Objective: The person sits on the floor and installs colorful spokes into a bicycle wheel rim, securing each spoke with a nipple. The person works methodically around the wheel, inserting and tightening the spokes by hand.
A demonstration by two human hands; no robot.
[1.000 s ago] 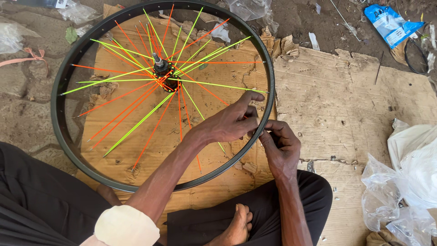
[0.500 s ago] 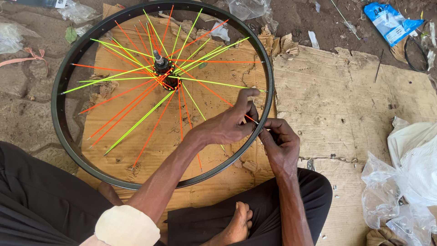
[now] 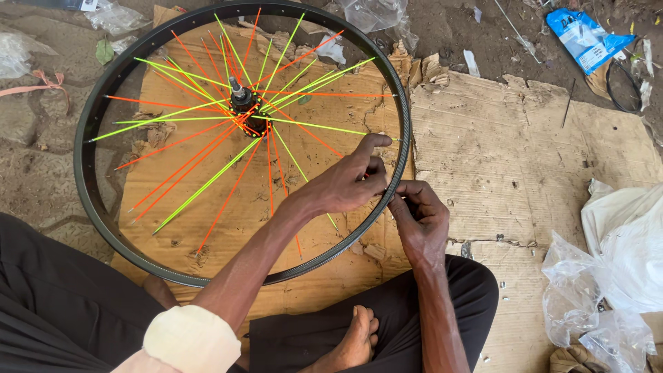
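Observation:
A black bicycle wheel rim [image 3: 90, 173] lies flat on cardboard in front of me, laced with orange and lime-green spokes that meet at a dark hub [image 3: 243, 103]. My left hand [image 3: 345, 181] reaches across the wheel from inside and pinches a spoke end against the rim's right side. Just outside the rim, my right hand [image 3: 419, 220] has its fingers closed on something small at the same spot; what it holds is hidden. The two hands almost touch.
A sheet of brown cardboard [image 3: 525, 152] covers the dirt ground. Crumpled clear plastic bags [image 3: 608, 283] lie at the right. A blue packet [image 3: 581, 36] and a thin black ring [image 3: 625, 86] lie at the top right. My crossed legs and bare foot [image 3: 352, 342] are below.
The wheel has shifted slightly left in view. My left hand's fingers have moved up along the rim's right side; my right hand stays beside it.

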